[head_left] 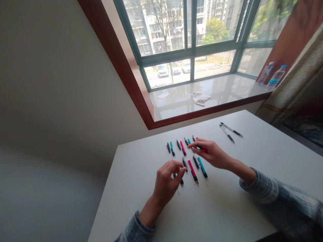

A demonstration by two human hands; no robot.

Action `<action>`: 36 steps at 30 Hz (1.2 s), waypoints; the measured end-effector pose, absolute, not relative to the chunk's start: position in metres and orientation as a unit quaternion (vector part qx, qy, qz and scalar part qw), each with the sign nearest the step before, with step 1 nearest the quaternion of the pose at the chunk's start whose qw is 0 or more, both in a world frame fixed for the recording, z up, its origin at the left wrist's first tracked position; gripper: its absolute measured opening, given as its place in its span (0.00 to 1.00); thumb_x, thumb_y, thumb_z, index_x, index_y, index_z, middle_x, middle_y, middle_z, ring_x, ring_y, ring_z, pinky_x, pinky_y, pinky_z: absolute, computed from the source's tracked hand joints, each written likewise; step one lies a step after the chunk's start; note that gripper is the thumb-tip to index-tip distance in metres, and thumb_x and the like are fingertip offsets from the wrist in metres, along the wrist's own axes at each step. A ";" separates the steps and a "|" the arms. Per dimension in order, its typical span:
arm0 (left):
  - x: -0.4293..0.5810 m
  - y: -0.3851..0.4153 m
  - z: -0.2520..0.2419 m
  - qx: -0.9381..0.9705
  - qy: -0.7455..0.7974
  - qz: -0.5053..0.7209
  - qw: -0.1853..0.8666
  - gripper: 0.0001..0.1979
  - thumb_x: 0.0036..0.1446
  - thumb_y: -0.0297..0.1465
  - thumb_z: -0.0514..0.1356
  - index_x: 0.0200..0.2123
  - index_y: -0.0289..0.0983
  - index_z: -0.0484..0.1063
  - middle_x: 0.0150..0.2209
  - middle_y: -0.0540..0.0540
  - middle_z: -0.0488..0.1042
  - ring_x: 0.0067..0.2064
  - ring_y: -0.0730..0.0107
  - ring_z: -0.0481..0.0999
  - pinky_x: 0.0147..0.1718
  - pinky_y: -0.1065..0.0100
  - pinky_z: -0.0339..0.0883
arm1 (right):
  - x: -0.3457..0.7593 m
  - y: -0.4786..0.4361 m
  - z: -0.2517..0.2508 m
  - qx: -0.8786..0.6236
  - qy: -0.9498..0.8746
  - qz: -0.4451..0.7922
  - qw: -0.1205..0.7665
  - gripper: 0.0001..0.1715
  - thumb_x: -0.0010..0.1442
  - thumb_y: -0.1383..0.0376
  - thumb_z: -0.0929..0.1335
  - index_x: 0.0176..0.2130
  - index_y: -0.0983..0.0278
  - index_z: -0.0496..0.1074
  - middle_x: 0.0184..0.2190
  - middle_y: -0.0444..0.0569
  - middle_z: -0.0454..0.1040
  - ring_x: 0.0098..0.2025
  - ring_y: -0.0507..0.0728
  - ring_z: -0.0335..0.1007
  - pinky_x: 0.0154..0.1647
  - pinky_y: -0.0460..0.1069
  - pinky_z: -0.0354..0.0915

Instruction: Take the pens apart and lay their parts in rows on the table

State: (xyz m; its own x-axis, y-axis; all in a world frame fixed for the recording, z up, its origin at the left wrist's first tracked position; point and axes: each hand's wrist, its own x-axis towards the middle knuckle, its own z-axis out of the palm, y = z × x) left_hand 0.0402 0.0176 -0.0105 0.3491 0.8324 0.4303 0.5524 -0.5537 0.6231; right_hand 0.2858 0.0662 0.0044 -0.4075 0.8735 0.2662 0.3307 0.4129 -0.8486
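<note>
My left hand (pixel 168 178) hovers over the near row of pen parts, thumb and forefinger bent close together in a pinch. Whatever those fingertips hold, if anything, is too small to make out, and the hand partly covers a set of parts below it. At the far row's right end, my right hand (pixel 214 153) has its fingers around a black-and-pink pen part (pixel 200 147), largely hidden. Between the hands lie a pink pen barrel (pixel 192 169), a teal pen barrel (pixel 202 166) and black grip sections (pixel 195 162) with thin refills.
Two assembled pens (pixel 228 131) lie toward the back right of the white table (pixel 254 148). Behind it are a windowsill (pixel 174 109) with a crumpled cloth (pixel 201 97), and plastic bottles (pixel 277 77) near a curtain (pixel 285 90). A wall (pixel 75 117) runs along the left.
</note>
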 end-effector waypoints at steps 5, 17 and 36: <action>0.040 0.014 -0.015 0.796 0.431 0.373 0.201 0.09 0.67 0.33 0.60 0.33 0.38 0.72 0.29 0.49 0.74 0.30 0.70 0.72 0.34 0.68 0.66 | 0.323 0.094 -0.015 -0.475 -0.736 0.270 0.400 0.22 0.69 0.48 0.66 0.45 0.61 0.80 0.42 0.54 0.80 0.33 0.58 0.70 0.35 0.53 0.66; 0.050 0.012 -0.026 0.804 0.429 0.355 0.210 0.09 0.67 0.33 0.60 0.32 0.38 0.73 0.29 0.48 0.74 0.31 0.69 0.72 0.34 0.68 0.67 | 0.346 0.087 -0.035 -0.414 -0.828 0.256 0.279 0.17 0.65 0.51 0.71 0.40 0.62 0.81 0.38 0.52 0.80 0.29 0.54 0.69 0.31 0.49 0.65; 0.052 0.011 -0.027 0.807 0.423 0.351 0.216 0.08 0.67 0.31 0.61 0.33 0.38 0.72 0.29 0.49 0.73 0.32 0.70 0.72 0.35 0.68 0.65 | 0.352 0.093 -0.043 -0.419 -0.830 0.295 0.221 0.14 0.62 0.56 0.74 0.38 0.64 0.83 0.30 0.49 0.80 0.28 0.52 0.69 0.32 0.45 0.62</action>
State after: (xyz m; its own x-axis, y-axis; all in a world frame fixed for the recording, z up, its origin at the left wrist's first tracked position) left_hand 0.0524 0.0107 -0.0265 0.3952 0.8348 0.3832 0.5312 -0.5480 0.6461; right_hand 0.3519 0.0925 -0.0433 -0.5520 0.8252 0.1198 0.5647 0.4757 -0.6744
